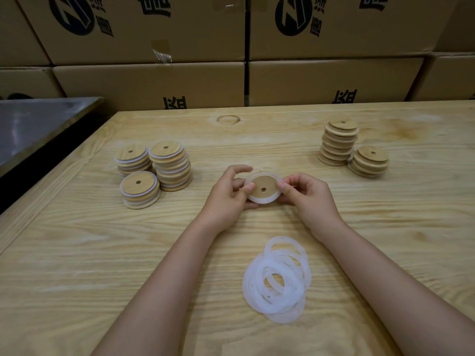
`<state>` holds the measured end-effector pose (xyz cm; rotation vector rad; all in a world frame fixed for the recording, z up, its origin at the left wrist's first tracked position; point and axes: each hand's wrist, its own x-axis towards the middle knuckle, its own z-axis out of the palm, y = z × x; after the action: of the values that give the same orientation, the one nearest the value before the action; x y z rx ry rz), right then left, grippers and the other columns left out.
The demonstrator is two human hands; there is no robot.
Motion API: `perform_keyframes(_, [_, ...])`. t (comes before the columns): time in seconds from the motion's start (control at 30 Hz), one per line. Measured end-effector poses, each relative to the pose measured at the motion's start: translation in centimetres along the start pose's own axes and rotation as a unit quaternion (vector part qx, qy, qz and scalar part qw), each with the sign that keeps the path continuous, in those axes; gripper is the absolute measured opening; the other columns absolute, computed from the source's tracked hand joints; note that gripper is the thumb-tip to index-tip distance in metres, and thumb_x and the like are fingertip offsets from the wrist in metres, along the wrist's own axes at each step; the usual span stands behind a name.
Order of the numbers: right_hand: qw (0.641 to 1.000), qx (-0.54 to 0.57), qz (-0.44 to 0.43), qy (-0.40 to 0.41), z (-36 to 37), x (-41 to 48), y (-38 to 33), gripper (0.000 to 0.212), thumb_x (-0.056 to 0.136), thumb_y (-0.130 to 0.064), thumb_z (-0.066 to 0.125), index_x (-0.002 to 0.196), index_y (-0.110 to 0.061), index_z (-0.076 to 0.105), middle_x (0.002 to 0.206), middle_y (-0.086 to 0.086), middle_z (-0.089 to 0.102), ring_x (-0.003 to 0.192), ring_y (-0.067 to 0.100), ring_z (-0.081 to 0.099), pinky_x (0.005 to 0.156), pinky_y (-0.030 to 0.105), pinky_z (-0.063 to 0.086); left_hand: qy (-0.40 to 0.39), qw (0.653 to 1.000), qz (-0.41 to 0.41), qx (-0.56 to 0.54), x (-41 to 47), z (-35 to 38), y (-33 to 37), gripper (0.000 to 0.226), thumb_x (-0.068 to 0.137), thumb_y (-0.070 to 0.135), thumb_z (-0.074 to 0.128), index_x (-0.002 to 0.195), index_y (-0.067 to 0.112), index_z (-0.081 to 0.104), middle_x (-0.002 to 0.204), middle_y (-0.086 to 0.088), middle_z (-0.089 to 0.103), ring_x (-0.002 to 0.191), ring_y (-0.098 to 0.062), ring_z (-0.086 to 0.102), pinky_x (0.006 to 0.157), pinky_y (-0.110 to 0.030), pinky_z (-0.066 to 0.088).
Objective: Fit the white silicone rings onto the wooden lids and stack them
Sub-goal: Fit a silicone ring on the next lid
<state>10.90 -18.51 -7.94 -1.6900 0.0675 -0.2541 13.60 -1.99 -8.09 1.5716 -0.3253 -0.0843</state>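
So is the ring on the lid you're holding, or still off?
On: a white ring circles the lid held between left hand and right hand. Whether fully seated, cannot tell.

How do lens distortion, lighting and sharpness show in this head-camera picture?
Head view: wide-angle bending bows the wooden table edge and cardboard boxes; soft even light, faint shadows under the lid stacks; dim glare on the metal surface; silicone rings slightly soft.

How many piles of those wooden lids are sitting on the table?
5: three stacks with white rings far left, two plain stacks far right. One more lid is held in both hands.
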Motion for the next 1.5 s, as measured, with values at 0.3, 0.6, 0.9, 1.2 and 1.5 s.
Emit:
perform_keyframes(0.3, [0.999, 0.036, 0.026, -0.018, -0.11, 0.09, -0.05, 0.007, 0.087, -0.006, 0.065, 0.08, -0.005, 0.066, 0.082, 0.007, 0.072, 0.076, 0.015, 0.071, 0.087, 0.039, 0.056, 0.023, 0.998, -0.029, -0.04, -0.12, 0.13, 0.52, 0.021, 0.095, -0.004, 0.044, 0.095, 0.016, 0.053, 0.092, -0.006, 0.063, 0.083, -0.012, 0.065, 0.063, -0.026, 0.059])
perform_keyframes(0.6, [0.999, 0.021, 0.023, -0.032, -0.06, 0.02, 0.01, 0.007, 0.083, -0.011, 0.07, 0.078, -0.007, 0.07, 0.082, 0.007, 0.073, 0.076, 0.015, 0.07, 0.086, 0.037, 0.056, 0.029, 0.996, -0.054, -0.072, 0.04, -0.28, 0.56, 0.019, 0.097, 0.0, 0.043, 0.096, 0.015, 0.053, 0.092, -0.008, 0.063, 0.084, -0.018, 0.065, 0.062, -0.027, 0.059])
perform_keyframes(0.9, [0.998, -0.001, 0.037, -0.054, -0.25, -0.12, -0.35, 0.003, 0.084, -0.008, 0.068, 0.083, -0.005, 0.068, 0.088, 0.011, 0.071, 0.082, 0.02, 0.069, 0.091, 0.04, 0.054, 0.037, 0.994, -0.056, -0.088, 0.0, -0.36, 0.53, 0.017, 0.098, 0.0, 0.042, 0.099, 0.013, 0.053, 0.093, -0.011, 0.063, 0.09, -0.024, 0.065, 0.063, -0.028, 0.059])
perform_keyframes(1.2, [0.986, 0.129, 0.08, -0.07, -0.09, -0.11, -0.47, 0.011, 0.085, 0.003, 0.063, 0.075, -0.002, 0.063, 0.088, 0.016, 0.067, 0.077, 0.018, 0.071, 0.072, 0.025, 0.058, 0.032, 0.99, -0.062, -0.124, -0.06, -0.66, 0.56, 0.018, 0.097, 0.0, 0.043, 0.098, 0.012, 0.056, 0.074, -0.002, 0.068, 0.075, -0.014, 0.07, 0.065, -0.032, 0.06])
perform_keyframes(1.5, [0.985, 0.135, 0.089, -0.068, -0.21, 0.02, -0.53, 0.007, 0.083, 0.0, 0.066, 0.076, -0.001, 0.065, 0.083, 0.015, 0.069, 0.077, 0.02, 0.071, 0.07, 0.025, 0.058, 0.023, 0.992, -0.052, -0.116, -0.02, -0.57, 0.48, 0.017, 0.098, 0.002, 0.043, 0.098, 0.014, 0.054, 0.083, -0.01, 0.064, 0.082, -0.018, 0.066, 0.065, -0.03, 0.06])
